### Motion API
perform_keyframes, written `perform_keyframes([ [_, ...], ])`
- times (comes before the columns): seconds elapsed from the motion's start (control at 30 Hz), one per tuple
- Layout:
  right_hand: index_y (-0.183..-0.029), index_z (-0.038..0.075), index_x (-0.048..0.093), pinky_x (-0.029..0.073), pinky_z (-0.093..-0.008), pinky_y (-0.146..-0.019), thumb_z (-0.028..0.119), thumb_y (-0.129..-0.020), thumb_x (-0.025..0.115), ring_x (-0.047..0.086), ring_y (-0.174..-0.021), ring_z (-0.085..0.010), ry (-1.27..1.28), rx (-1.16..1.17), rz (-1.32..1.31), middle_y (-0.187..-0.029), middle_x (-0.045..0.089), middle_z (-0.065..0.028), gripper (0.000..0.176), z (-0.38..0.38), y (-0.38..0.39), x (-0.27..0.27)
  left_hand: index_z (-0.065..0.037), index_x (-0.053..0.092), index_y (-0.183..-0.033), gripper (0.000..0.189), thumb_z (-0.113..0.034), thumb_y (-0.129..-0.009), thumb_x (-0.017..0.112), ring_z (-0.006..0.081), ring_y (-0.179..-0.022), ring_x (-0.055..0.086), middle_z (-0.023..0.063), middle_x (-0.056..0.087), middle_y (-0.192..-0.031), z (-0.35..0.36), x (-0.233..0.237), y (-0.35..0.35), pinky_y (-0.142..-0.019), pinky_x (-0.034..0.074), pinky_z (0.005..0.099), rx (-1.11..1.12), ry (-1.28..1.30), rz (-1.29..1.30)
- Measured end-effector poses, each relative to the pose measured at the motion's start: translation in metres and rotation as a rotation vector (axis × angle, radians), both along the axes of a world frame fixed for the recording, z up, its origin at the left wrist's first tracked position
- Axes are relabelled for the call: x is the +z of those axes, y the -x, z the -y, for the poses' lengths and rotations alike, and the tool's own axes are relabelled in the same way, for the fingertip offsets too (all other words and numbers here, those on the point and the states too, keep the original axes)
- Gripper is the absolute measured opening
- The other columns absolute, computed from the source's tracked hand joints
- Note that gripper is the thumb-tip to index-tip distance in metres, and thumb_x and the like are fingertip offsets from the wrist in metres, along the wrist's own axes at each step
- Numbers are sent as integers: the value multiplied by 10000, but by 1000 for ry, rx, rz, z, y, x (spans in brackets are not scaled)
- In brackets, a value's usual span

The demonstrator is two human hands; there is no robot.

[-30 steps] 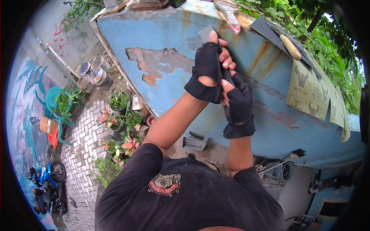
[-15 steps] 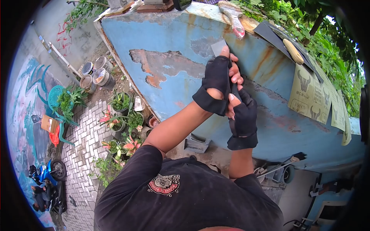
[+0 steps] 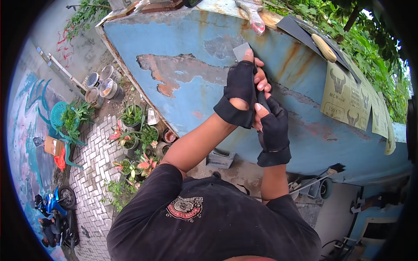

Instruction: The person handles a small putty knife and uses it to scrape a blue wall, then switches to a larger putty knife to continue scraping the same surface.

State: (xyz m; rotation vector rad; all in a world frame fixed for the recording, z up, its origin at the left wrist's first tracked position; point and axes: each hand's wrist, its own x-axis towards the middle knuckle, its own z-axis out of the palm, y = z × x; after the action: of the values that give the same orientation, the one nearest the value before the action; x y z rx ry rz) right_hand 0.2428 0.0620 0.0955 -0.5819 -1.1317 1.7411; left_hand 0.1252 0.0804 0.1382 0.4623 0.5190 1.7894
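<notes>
Both of my hands, in black fingerless gloves, grip one scraper with a flat metal blade [image 3: 241,51]. My left hand [image 3: 244,85] is closed near the blade, its thumb lying against the metal. Lower on the dark handle, my right hand [image 3: 273,124] is wrapped round the other end. The blade lies at the blue wall [image 3: 183,39], beside a grey patch [image 3: 220,45] of bare plaster; whether its edge touches cannot be made out. A larger peeled patch [image 3: 187,69] spreads to the left, and another runs right, partly behind my hands.
On the wall's top lie a paintbrush [image 3: 252,17], sandpaper sheets [image 3: 344,100] hanging over the edge, and a light-handled tool [image 3: 323,48]. Buckets [image 3: 109,89] and potted plants [image 3: 130,115] stand at left. A grey block [image 3: 220,158] and a broom [image 3: 335,168] are below.
The view has shifted, so the wall appears further left and slightly higher. Relative to the wall, the scraper blade sits a little further right of the grey patch. Both grips are unchanged.
</notes>
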Motion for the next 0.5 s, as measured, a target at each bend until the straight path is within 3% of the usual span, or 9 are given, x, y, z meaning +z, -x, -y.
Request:
perform_keyframes([
  [0.3,-1211,-13,595,319,-205,-474,64,-900,589,397,-535,-27,-54,28,61,-654,470,50,320,-6,-4,6,-87,441,-954,403,-483,-970,515,114,-469,357,-20,321,-550,-1,2,-5,-492,379,297,-2,21,30],
  [0.37,-1206,-13,600,325,-205,-475,68,-899,589,405,-537,-27,-30,48,52,-657,477,49,318,-6,-3,4,-80,439,-946,442,-520,-972,477,139,-471,401,-1,330,-550,-8,-2,-1,-445,393,343,13,-28,14],
  [0.5,-1287,-2,546,270,-199,-435,42,-904,571,345,-484,-20,-18,-8,37,-626,421,73,387,0,-6,0,-83,441,-946,454,-533,-959,496,137,-471,393,-13,330,-556,-2,-3,-10,-449,395,334,24,12,5],
])
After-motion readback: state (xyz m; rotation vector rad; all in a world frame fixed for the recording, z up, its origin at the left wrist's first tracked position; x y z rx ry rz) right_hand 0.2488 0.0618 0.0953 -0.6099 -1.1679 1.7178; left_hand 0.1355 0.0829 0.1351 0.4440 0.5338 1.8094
